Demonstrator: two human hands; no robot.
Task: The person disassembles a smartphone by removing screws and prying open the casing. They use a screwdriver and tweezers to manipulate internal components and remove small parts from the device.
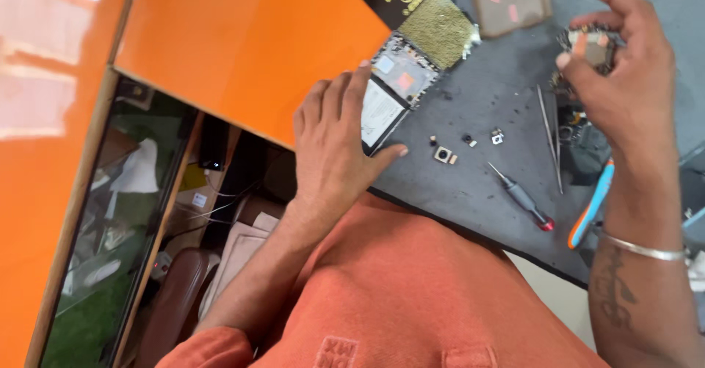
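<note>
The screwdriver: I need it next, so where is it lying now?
In the head view the screwdriver lies on the grey mat, right of centre, between the small loose parts and the tweezers, its red end toward the person.

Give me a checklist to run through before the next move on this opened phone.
1. Left hand steadies the opened phone on the grey mat: ok.
2. Right hand has a firm grip on the small circuit board: ok, pinched in the fingertips.
3. Loose small parts stay on the mat: ok.
4. Screwdriver and tweezers lie within reach: ok.
5. Phone rests fully on the mat: not ok, it overhangs onto the orange counter.
6. Every screw accounted for: cannot tell.
</note>
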